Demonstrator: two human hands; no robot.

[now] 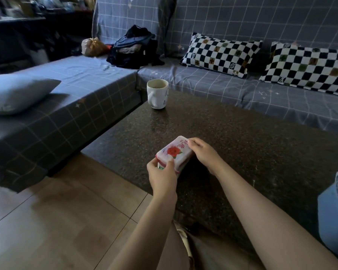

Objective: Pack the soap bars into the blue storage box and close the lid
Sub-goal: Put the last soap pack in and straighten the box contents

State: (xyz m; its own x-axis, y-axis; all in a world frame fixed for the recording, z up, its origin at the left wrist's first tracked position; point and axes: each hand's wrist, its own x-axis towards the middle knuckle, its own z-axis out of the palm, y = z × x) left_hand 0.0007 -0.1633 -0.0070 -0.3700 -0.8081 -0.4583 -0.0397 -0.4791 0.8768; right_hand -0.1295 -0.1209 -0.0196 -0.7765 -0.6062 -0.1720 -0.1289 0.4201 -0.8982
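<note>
A stack of wrapped soap bars (174, 152) sits near the left front part of the dark speckled table (242, 145). The top bar is white-pink with a red rose print; a red and a green edge show beneath it. My left hand (161, 176) grips the stack's near end. My right hand (202, 152) holds its far right end. A light blue object (334, 211) at the right edge may be the storage box; it is cut off by the frame.
A white mug (157, 93) stands at the table's far left corner. A grey checked sofa (203, 82) wraps around the table, carrying checkerboard cushions (220, 53), a grey pillow (16, 92) and a dark clothes pile (133, 49). Wooden floor (57, 211) lies on the left.
</note>
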